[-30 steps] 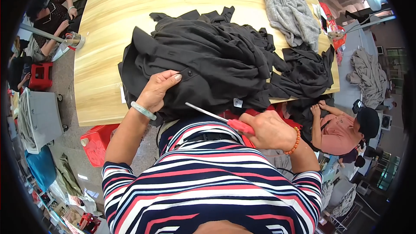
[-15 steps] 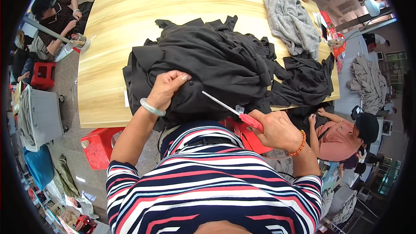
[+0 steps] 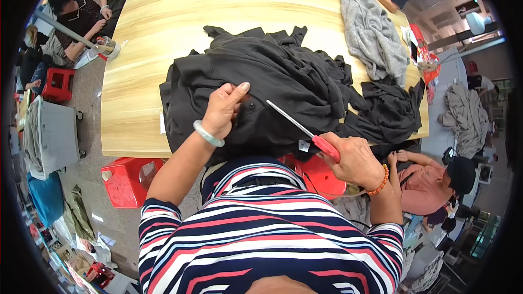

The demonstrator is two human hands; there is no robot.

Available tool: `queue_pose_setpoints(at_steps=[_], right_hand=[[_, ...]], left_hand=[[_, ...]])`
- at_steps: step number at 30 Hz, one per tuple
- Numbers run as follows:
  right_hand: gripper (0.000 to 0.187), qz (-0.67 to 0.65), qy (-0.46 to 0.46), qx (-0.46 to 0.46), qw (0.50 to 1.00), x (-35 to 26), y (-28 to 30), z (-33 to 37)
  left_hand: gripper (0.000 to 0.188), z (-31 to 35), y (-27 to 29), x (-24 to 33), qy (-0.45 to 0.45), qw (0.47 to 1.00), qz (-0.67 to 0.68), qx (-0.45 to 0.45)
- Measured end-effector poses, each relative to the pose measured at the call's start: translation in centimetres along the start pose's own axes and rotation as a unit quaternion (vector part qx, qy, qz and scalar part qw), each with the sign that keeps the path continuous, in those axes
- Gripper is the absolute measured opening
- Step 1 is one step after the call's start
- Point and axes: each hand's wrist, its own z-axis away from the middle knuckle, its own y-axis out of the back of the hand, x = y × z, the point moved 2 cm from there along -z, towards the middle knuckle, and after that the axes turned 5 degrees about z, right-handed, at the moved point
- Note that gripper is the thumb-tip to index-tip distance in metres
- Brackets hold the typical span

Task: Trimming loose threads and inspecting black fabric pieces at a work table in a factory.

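My right hand (image 3: 357, 160) grips a red-handled tool (image 3: 297, 123) with a thin, straight metal shaft; its kind is not clear. The shaft slants up and left over a heap of black garments (image 3: 283, 71). Its tip stops a little right of a small dark button (image 3: 251, 106) on the cloth. Left of that button, my left hand (image 3: 224, 110) is closed over the fabric, thumb lying out along the curled fingers. Whatever sits in that pinch, if anything, is too small to make out.
The heap lies on a wooden table (image 3: 147, 71). Grey knitwear (image 3: 370, 32) and another black garment (image 3: 392, 106) lie at its right. Red stools (image 3: 125, 182) stand by the near edge. Co-workers sit left, far right and near right (image 3: 430, 177). A white cart (image 3: 54, 136) stands left.
My left hand has lifted slightly from the cloth beside the button, its thumb now pointing up and right. The tool and my right hand have shifted a little right in the picture.
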Motion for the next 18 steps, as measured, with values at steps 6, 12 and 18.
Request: queue_pose_setpoints(at_steps=[6,12,18], right_hand=[[0.031,0.034,0.008,-0.047,0.998,-0.2,1.2,-2.4],[0.028,0.064,0.07,-0.08,0.992,-2.1,2.0,-7.1],[0.029,0.068,0.018,-0.156,0.985,-0.6,2.9,-2.4]], left_hand=[[0.016,-0.5,1.1,-3.6,-0.104,0.995,0.011,0.009],[0.013,-0.1,1.0,-3.6,-0.114,0.993,0.027,0.018],[0.015,0.1,1.9,-3.3,-0.09,0.996,0.025,0.005]])
